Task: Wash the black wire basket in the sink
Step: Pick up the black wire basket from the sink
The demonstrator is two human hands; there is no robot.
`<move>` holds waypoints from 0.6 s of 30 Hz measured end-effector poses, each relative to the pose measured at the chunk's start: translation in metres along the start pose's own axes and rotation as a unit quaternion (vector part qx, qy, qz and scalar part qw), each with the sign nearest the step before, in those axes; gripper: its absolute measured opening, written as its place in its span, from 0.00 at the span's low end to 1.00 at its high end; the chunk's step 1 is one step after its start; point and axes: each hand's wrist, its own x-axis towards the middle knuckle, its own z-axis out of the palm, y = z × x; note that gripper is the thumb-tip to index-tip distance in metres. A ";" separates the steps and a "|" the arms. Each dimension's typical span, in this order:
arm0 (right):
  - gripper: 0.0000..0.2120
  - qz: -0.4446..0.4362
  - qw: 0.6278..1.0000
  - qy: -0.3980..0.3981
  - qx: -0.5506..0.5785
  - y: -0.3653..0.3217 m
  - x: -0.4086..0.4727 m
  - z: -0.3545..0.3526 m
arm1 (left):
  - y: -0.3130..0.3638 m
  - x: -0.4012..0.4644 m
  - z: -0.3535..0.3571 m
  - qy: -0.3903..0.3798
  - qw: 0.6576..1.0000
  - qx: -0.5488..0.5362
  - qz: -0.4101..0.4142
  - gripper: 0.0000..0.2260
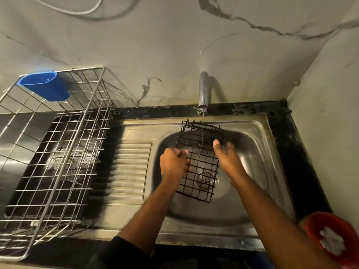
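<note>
The black wire basket (200, 158) hangs tilted over the steel sink (258, 152), above the drain. A thin stream of water runs from the chrome tap (203, 92) onto the basket's far end. My left hand (173, 164) is closed around the basket's left edge. On the right side, my right hand (226, 155) presses against the basket with the thumb raised and the fingers behind the wires.
A large silver wire dish rack (58, 152) stands on the left counter with a blue plastic cup (45, 86) hooked on its far rim. The ribbed drainboard (130, 167) lies between rack and basin. A red bowl (330, 235) with something white sits at the front right.
</note>
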 end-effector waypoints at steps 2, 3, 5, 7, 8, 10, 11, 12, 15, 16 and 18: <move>0.28 0.019 0.999 -0.029 0.037 -0.002 -0.003 0.003 | -0.004 -0.003 -0.002 -0.001 1.000 -0.026 -0.013 0.10; 0.29 0.012 0.999 -0.033 0.039 -0.003 -0.004 0.003 | -0.006 -0.004 -0.002 0.000 0.999 -0.031 -0.019 0.10; 0.35 0.004 0.999 -0.028 0.027 -0.002 -0.002 0.005 | -0.009 -0.006 -0.004 0.002 0.999 -0.041 -0.028 0.10; 0.38 -0.005 1.000 -0.022 -0.007 -0.002 -0.001 0.008 | -0.014 -0.007 -0.006 0.000 0.999 -0.041 -0.031 0.10; 0.37 -0.023 0.999 -0.020 -0.024 -0.001 -0.001 0.009 | -0.016 -0.007 -0.007 -0.002 0.999 -0.035 -0.029 0.11; 0.33 -0.060 0.997 -0.009 -0.047 -0.001 0.000 0.009 | -0.019 -0.007 -0.009 -0.010 1.000 0.020 -0.009 0.12; 0.31 -0.080 0.995 0.003 -0.063 -0.002 0.001 0.009 | -0.020 -0.007 -0.010 -0.016 0.998 0.062 0.006 0.13; 0.30 -0.099 0.992 0.011 -0.082 -0.003 0.000 0.009 | -0.021 -0.007 -0.011 -0.016 0.995 0.099 0.019 0.14; 0.30 -0.135 0.982 0.015 -0.129 -0.007 -0.001 0.007 | -0.021 -0.006 -0.015 0.018 0.986 0.152 0.061 0.15; 0.30 -0.141 0.981 0.013 -0.134 -0.008 0.000 0.007 | -0.019 -0.005 -0.017 0.028 0.986 0.148 0.075 0.14; 0.29 -0.153 0.978 0.008 -0.140 -0.011 -0.001 0.003 | -0.013 -0.004 -0.020 0.068 0.978 0.165 0.109 0.14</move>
